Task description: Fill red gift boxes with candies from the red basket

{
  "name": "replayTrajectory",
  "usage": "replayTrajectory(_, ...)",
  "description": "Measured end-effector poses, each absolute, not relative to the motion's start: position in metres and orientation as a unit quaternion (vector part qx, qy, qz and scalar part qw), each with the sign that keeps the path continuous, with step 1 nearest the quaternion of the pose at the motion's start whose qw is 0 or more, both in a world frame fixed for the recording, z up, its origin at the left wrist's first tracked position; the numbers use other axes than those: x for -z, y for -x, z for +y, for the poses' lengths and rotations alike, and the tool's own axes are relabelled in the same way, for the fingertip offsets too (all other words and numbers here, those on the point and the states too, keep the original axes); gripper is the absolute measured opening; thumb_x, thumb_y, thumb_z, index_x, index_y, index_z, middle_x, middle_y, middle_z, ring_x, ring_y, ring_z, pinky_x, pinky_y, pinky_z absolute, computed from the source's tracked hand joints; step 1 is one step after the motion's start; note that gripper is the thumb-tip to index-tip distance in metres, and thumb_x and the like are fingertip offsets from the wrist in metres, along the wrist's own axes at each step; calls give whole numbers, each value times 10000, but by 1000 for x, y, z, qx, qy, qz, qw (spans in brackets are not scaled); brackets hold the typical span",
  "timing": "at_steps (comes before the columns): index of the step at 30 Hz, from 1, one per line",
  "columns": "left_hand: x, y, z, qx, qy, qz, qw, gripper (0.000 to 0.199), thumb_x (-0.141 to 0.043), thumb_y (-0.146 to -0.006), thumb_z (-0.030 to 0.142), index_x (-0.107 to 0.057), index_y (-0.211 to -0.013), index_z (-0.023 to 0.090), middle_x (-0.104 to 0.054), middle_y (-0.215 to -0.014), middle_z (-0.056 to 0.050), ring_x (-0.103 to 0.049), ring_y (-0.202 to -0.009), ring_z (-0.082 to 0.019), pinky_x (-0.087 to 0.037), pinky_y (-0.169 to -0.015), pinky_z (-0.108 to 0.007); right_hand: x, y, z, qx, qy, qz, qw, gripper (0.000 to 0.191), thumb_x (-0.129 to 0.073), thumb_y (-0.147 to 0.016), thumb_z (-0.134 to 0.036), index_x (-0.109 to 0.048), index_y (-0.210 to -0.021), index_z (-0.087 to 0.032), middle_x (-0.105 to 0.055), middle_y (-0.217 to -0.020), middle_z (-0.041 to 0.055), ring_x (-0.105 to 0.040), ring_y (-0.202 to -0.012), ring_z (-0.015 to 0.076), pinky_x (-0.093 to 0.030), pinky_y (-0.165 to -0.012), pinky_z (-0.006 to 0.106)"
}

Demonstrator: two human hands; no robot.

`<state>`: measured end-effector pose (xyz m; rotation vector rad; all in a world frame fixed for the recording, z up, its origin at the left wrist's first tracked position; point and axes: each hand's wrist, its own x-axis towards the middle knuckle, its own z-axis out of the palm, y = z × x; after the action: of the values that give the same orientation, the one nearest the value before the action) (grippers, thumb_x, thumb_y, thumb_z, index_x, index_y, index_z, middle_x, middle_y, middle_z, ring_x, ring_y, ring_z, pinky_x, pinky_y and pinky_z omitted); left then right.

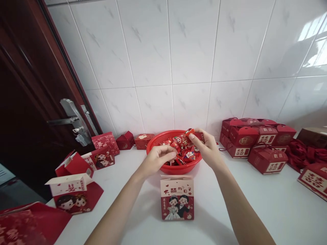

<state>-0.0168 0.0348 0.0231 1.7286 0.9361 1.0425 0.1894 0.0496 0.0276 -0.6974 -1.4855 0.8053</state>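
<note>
A red plastic basket (pixel 153 166) on the white table holds several candies (pixel 181 158) in red wrappers. Over its right side, my right hand (pixel 208 149) is closed on a red wrapped candy (pixel 188 136), pinched between thumb and fingers. My left hand (pixel 158 158) is over the basket's left part, with thumb and fingers pressed together; what they hold, if anything, is partly hidden. In front of the basket stands a cream and red gift box (pixel 177 200) printed with a bride and groom, its top up. Neither hand touches it.
Several folded red boxes (pixel 240 139) with cords are stacked at the right, beside red ribbon bundles (pixel 304 151). On the left are unfilled-looking opened boxes (pixel 74 194) and a red carton (pixel 106 143). A tiled wall (pixel 153 68) closes off the back; a dark door (pixel 30 85) stands left.
</note>
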Motion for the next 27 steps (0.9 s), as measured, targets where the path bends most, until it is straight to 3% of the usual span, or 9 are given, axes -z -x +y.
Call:
replayTrajectory(4, -28, 49, 12, -292, -819, 387, 307, 192, -668, -884, 386, -788, -836, 244, -698, -1156, -73, -616, -1110, -248, -465, -975, -344, -39, -206, 33, -287, 329, -714, 547, 318, -603, -909, -521, -636, -883, -206, -575, -682, 5, -503, -584, 131, -386, -504, 237)
replayTrajectory(7, -26, 59, 4, -231, -841, 387, 299, 184, -656, -900, 379, -808, -968, 300, -667, -1279, -58, -609, -1156, -249, -460, -991, -340, -44, -211, 23, -275, 323, -771, 475, 270, -564, -950, -471, -632, -929, -210, -598, -742, 9, -500, -615, 128, -385, -522, 236)
replayTrajectory(12, -12, 46, 10, -200, -843, 360, 345, 258, -566, -959, 350, -807, -975, 258, -744, -1076, -58, -666, -953, -205, -497, -850, -288, -46, -206, 18, -223, 305, -830, 410, 217, -528, -979, -396, -634, -947, -210, -633, -816, 22, -526, -692, 140, -425, -607, 245)
replayTrajectory(17, 6, 30, 23, -312, -800, 371, 353, 271, -586, -939, 315, -781, -1113, 245, -770, -1052, -69, -683, -971, -234, -512, -863, -319, -44, -206, 20, -190, 322, -842, 390, 206, -523, -984, -371, -639, -929, -210, -600, -744, -4, -472, -610, 117, -385, -559, 232)
replayTrajectory(21, 11, 26, 30, -374, -785, 398, 291, 214, -626, -901, 320, -797, -834, 211, -756, -837, -48, -653, -810, -215, -498, -776, -313, -42, -208, 22, -183, 327, -845, 380, 207, -517, -986, -368, -643, -935, -212, -602, -739, -6, -449, -589, 114, -371, -546, 234)
replayTrajectory(24, 13, 24, 34, -390, -795, 393, 247, 340, -597, -913, 331, -738, -628, 213, -698, -685, -31, -608, -737, -194, -475, -746, -307, -39, -209, 24, -182, 330, -847, 374, 206, -511, -989, -366, -641, -944, -213, -604, -749, -2, -446, -594, 115, -362, -539, 232)
replayTrajectory(27, 17, 23, 36, -386, -789, 406, 254, 280, -616, -894, 332, -780, -692, 230, -697, -682, -29, -603, -736, -190, -475, -738, -302, -37, -208, 26, -180, 336, -847, 370, 197, -508, -990, -353, -641, -951, -212, -601, -753, -3, -432, -588, 113, -346, -532, 232)
